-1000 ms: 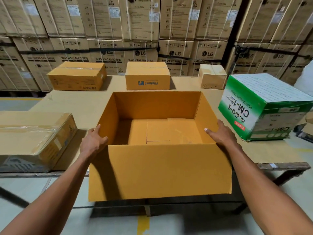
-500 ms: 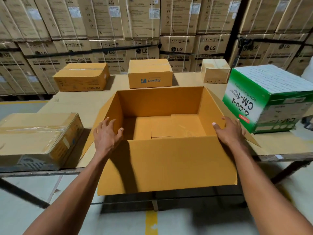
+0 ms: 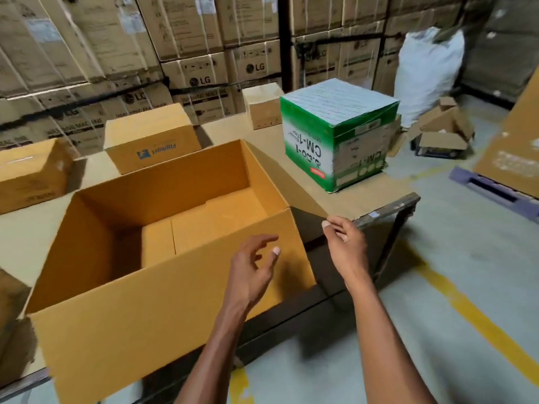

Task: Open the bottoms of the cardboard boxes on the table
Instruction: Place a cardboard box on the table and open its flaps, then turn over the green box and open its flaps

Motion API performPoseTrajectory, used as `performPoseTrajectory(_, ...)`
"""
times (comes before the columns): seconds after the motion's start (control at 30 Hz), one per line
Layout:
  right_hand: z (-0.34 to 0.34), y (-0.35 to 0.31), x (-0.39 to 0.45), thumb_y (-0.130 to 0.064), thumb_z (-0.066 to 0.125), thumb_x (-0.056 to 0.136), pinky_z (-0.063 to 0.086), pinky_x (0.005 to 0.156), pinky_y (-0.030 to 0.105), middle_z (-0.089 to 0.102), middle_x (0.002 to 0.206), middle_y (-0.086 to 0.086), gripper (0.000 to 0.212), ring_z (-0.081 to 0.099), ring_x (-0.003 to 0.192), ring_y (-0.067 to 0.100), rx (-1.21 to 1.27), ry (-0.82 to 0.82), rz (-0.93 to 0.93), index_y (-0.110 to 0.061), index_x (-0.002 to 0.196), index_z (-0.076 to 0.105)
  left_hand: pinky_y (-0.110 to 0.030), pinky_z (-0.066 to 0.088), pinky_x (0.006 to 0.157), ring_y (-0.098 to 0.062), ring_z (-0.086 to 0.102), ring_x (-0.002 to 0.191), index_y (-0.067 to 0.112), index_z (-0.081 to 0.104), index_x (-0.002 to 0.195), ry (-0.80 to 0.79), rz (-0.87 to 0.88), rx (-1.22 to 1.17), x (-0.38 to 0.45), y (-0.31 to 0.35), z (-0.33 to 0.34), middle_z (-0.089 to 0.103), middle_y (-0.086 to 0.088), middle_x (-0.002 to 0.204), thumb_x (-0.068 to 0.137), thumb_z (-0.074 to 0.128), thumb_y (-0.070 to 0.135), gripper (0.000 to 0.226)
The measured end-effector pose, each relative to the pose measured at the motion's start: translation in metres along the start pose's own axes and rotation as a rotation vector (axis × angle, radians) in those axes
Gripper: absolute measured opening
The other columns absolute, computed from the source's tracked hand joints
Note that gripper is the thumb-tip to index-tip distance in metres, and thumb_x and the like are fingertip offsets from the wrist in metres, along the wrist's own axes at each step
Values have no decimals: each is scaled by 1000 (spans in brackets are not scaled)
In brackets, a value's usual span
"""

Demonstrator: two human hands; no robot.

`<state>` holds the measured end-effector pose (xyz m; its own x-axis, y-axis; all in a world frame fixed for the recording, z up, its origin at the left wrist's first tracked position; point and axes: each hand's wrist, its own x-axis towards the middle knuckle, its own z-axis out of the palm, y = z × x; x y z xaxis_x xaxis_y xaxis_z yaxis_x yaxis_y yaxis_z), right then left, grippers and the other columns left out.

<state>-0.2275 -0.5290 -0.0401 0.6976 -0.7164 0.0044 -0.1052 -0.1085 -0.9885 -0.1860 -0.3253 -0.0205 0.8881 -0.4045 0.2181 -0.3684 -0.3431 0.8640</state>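
A large open orange cardboard box [image 3: 140,325] stands at the table's near edge, its top open and its inner bottom flaps [image 3: 215,223] folded flat. Its right side flap [image 3: 291,185] is spread outward over the table. My right hand [image 3: 342,243] is at that flap's near corner, fingers curled and pinching it. In front of the box's near wall, close to its right corner, my left hand [image 3: 256,263] hovers with loose, spread fingers and holds nothing.
Closed boxes stand behind on the table [image 3: 388,185]: a Flipkart box [image 3: 151,144], an orange box [image 3: 29,176], a small box [image 3: 262,109] and a green CM-1 box [image 3: 335,132]. A white sack [image 3: 428,68] and an open carton [image 3: 440,132] lie on the floor at the right.
The view has swung to the right. My left hand left the box's left side and crossed to its near right corner. My right hand slid outward to the right flap's corner.
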Motion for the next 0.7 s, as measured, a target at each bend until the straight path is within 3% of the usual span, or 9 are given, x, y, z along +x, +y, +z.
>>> performPoseTrajectory(0.13, -62, 20, 35, -27, 64, 96, 48, 83, 19, 68, 110, -6, 23, 63, 101, 7, -27, 0, 29, -21, 118, 68, -17, 50, 85, 3, 61, 108, 33, 71, 113, -39, -17, -116, 36, 33, 89, 66, 16, 119, 97, 63, 30, 18)
performPoseTrajectory(0.23, -111, 33, 71, -27, 65, 96, 43, 74, 6, 67, 103, -12, 24, 60, 93, -5, -64, -19, 37, -21, 119, 67, -21, 49, 89, 0, 63, 108, 29, 72, 112, -35, -40, -204, 63, 49, 158, 69, 13, 116, 96, 64, 25, 18)
performPoseTrajectory(0.33, -157, 41, 111, -35, 65, 95, 49, 80, 16, 66, 103, -19, 25, 61, 95, -3, -126, -49, 42, -27, 118, 67, -28, 51, 95, -3, 63, 112, 33, 71, 113, -58, -90, -264, 82, 61, 218, 70, 15, 117, 97, 63, 28, 18)
performPoseTrajectory(0.5, -206, 56, 187, -37, 64, 94, 52, 89, 29, 67, 107, -17, 25, 64, 102, 4, -164, -68, 59, -32, 118, 66, -25, 51, 96, 1, 61, 113, 35, 68, 118, -59, -132, -289, 128, 73, 280, 66, 20, 123, 97, 63, 27, 23)
performPoseTrajectory(0.63, -214, 61, 256, -31, 64, 96, 48, 81, 21, 67, 110, -8, 20, 63, 100, 6, -178, -108, 51, -29, 116, 66, -29, 52, 95, 6, 61, 109, 38, 65, 122, 31, -147, -260, 180, 71, 302, 63, 22, 127, 97, 62, 33, 26)
performPoseTrajectory(0.7, -209, 60, 293, -29, 64, 96, 45, 75, 16, 67, 110, -6, 23, 63, 99, 7, -182, -128, 39, -23, 118, 67, -25, 51, 91, 3, 59, 112, 39, 63, 124, 112, -155, -233, 209, 68, 307, 62, 18, 130, 97, 62, 34, 28)
